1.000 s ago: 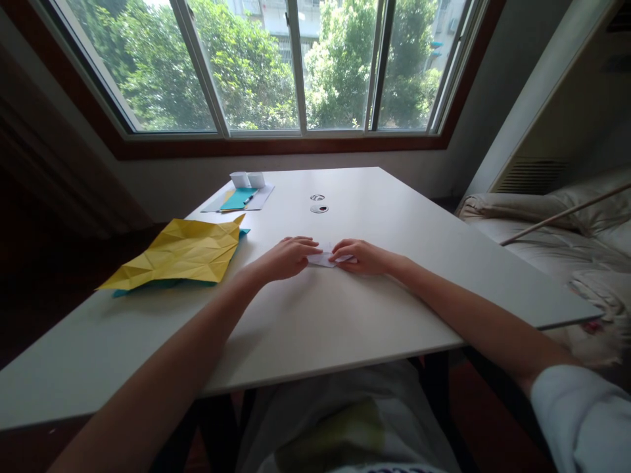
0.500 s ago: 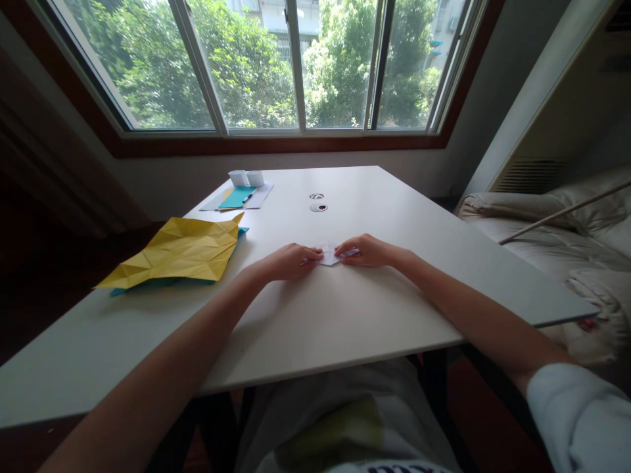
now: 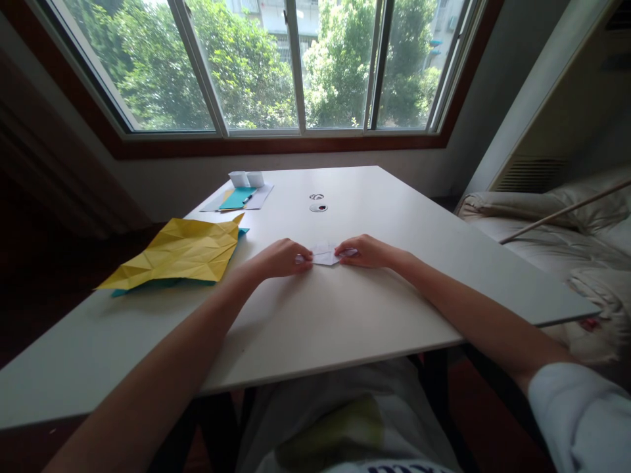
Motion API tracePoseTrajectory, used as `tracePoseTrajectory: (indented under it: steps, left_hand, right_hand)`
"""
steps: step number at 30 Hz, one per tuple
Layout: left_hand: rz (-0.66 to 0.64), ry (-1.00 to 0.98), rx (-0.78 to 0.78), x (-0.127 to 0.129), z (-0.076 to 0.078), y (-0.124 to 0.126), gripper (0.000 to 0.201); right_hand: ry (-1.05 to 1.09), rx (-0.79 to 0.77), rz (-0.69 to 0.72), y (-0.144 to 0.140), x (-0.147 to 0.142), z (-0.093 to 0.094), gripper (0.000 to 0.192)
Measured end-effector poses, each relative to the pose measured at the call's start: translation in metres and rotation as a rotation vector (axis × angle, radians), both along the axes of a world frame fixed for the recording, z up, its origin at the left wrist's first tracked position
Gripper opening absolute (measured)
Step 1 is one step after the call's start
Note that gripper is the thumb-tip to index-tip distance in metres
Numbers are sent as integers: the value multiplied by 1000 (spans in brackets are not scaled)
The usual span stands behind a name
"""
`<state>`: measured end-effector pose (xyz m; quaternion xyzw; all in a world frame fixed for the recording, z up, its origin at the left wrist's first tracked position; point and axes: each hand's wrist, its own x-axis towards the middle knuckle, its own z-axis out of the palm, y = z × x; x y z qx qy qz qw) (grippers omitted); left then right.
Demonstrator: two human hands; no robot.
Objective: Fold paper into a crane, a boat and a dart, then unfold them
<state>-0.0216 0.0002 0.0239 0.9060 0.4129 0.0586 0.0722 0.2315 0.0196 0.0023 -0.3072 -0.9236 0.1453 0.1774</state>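
Observation:
A small piece of folded white paper (image 3: 325,255) lies on the white table in front of me. My left hand (image 3: 284,257) pinches its left end between thumb and fingers. At the opposite end, my right hand (image 3: 365,251) grips the paper the same way, fingers closed. The middle of the paper shows between the two hands; its ends are partly hidden by my fingers.
A creased yellow sheet (image 3: 182,253) rests over a teal one (image 3: 165,284) on the table's left. Farther back are teal paper (image 3: 238,197), a pen (image 3: 248,198) and white folded paper shapes (image 3: 246,179). Two round discs (image 3: 318,207) sit mid-table. A sofa (image 3: 532,220) stands right.
My left hand has shifted slightly to the left along the paper, so more of its middle shows. My right hand has stayed in place.

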Motion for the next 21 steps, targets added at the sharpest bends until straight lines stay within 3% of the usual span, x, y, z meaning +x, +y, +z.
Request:
tracePoseTrajectory:
  steps: [4,9,21]
  left_hand:
    - [-53,-14,112,7,-4,-5,32]
    - [1,-33,187,12,-12,-5,30]
    - [186,-300,113,16,-29,9,25]
  right_hand:
    - [12,41,16,2,-1,-2,23]
    - [49,37,-35,6,-4,-9,21]
    - [125,4,-158,3,-12,-9,22]
